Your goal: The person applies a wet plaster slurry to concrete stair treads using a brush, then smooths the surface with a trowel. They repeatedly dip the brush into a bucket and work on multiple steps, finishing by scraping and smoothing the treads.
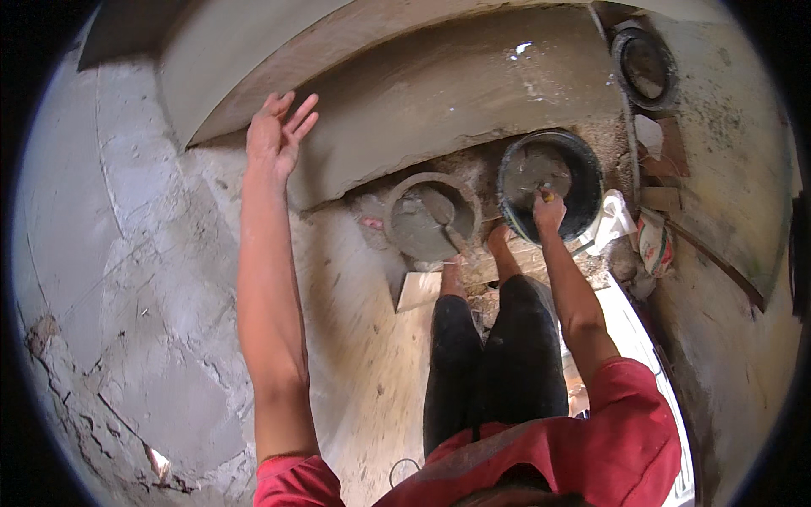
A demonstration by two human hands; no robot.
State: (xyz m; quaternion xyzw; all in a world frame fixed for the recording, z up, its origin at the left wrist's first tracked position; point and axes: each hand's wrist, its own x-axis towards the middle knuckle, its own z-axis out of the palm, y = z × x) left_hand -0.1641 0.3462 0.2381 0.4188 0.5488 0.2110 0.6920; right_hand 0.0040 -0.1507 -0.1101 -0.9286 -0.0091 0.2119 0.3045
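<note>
My left hand (277, 139) is raised at the upper left with fingers apart and nothing in it, in front of a grey plastered step or ledge (422, 84); I cannot tell whether it touches it. My right hand (548, 214) grips a yellow-handled tool (547, 195) inside a black bucket (581, 220) of wet grey mortar (530, 166). The tool's head is hidden in or behind the mix. Left of that bucket sits a lighter round bucket (396, 197), also holding mortar (418, 237), with a tool (438, 205) resting in it.
My bare feet stand below the buckets on boards (416, 290). At the right lie a dark round pan (663, 72), a white crumpled item (610, 226), a sack (655, 241) and a long strip (718, 262). Rough plastered wall (148, 338) spans the left.
</note>
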